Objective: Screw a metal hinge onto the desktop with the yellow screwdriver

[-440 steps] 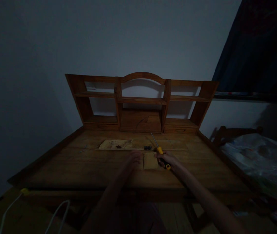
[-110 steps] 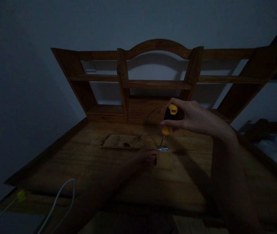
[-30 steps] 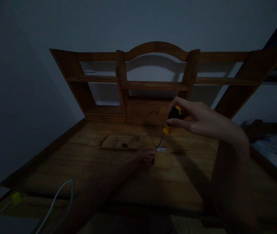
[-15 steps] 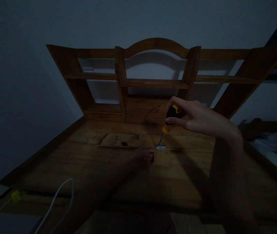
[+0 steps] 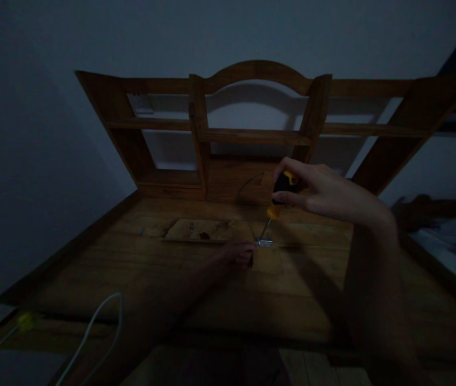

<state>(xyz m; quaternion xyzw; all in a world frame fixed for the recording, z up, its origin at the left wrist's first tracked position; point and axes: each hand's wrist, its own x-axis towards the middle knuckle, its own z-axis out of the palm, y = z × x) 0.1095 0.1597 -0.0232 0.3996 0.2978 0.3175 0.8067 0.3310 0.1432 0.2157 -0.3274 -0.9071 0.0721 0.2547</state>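
My right hand is wrapped round the black and yellow handle of a screwdriver, which leans with its metal shaft pointing down to the left. The shaft's tip meets a small silver hinge at the left end. Under the hinge lies a pale square wooden piece on the desk. My left hand rests low beside it, fingers closed at the hinge's left edge. Whether those fingers pinch the hinge or the wooden piece is too dark to tell.
A wooden desk spreads beneath both hands, with a shelf unit along its back. Left of my hands lies a rough, splintered board strip. A white cable loops at the front left, near a yellow item.
Almost nothing differs. The view has shifted very slightly, while both hands, the screwdriver and the hinge keep their places.
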